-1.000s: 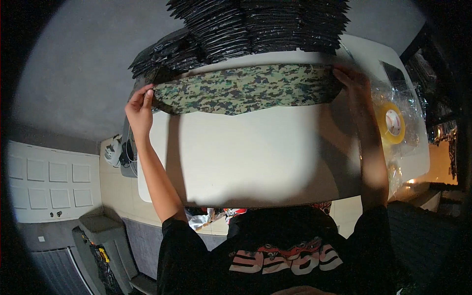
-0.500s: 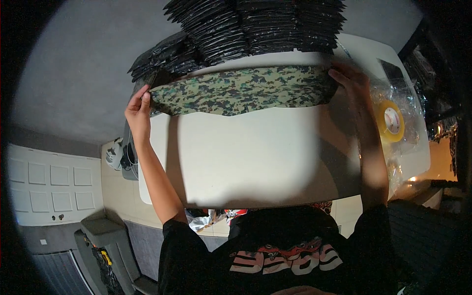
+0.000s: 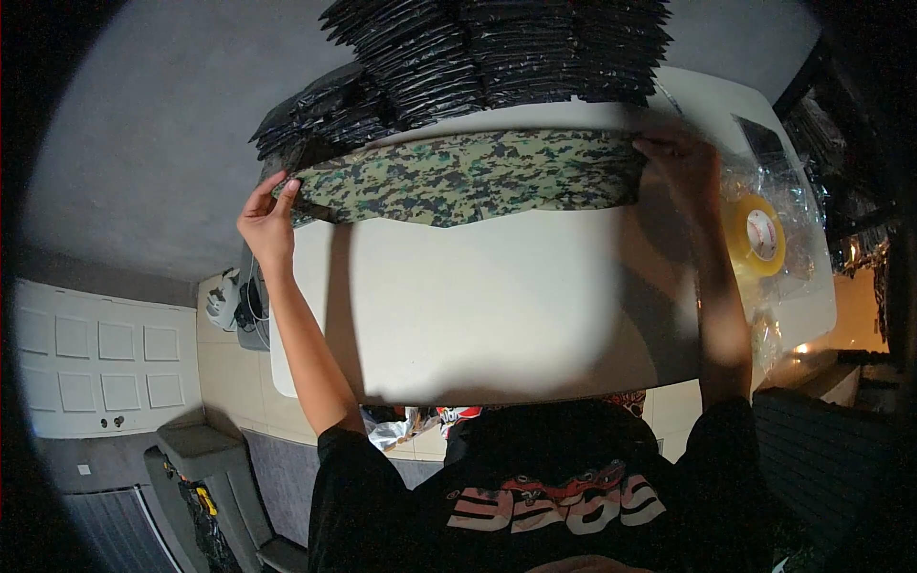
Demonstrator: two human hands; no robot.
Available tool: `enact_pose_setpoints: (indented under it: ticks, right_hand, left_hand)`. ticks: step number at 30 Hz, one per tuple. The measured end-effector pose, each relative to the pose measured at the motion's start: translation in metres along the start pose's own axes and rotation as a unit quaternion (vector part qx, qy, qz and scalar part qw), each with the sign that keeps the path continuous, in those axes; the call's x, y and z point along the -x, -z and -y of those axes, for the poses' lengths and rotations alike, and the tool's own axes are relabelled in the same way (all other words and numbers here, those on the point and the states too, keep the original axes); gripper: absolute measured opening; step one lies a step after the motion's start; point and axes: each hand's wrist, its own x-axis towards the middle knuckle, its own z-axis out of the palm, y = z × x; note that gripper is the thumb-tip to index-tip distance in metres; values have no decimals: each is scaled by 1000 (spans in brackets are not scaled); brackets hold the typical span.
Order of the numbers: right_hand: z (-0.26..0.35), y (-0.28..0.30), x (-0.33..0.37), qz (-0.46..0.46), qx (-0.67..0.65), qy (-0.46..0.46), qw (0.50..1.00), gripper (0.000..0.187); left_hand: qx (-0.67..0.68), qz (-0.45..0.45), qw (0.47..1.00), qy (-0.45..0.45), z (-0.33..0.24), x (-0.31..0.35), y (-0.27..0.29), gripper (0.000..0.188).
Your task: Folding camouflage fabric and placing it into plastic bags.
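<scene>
A long folded piece of camouflage fabric in green, brown and black is stretched crosswise near the far side of the white table. At its left end, my left hand pinches the edge between thumb and fingers. My right hand grips the upper right corner, its fingers partly in shadow. The lower edge of the fabric sags unevenly above the tabletop.
Tall stacks of black plastic packages stand along the table's far edge. On the right lie a roll of clear yellowish tape and crumpled clear plastic. A grey sofa is at lower left.
My left hand has shifted slightly left and down at the fabric's end. My right hand has moved very little, and the fabric stays stretched in nearly the same place.
</scene>
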Motion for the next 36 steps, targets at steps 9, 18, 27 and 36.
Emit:
enact_pose_setpoints:
  ticks: [9, 18, 27, 36]
  right_hand:
    - [12, 12, 1, 18, -178, 65, 982, 16]
    - [35, 88, 14, -2, -242, 28, 970, 23]
    - [61, 158, 40, 60, -12, 37, 997, 36]
    - [-32, 9, -4, 221, 121, 41, 967, 23]
  left_hand:
    - [-153, -13, 980, -126, 13, -8, 11, 14]
    - [2, 21, 999, -38, -49, 9, 75, 9]
    - [-46, 99, 994, 23, -124, 34, 108, 15]
    - [-128, 249, 953, 117, 77, 41, 25, 22]
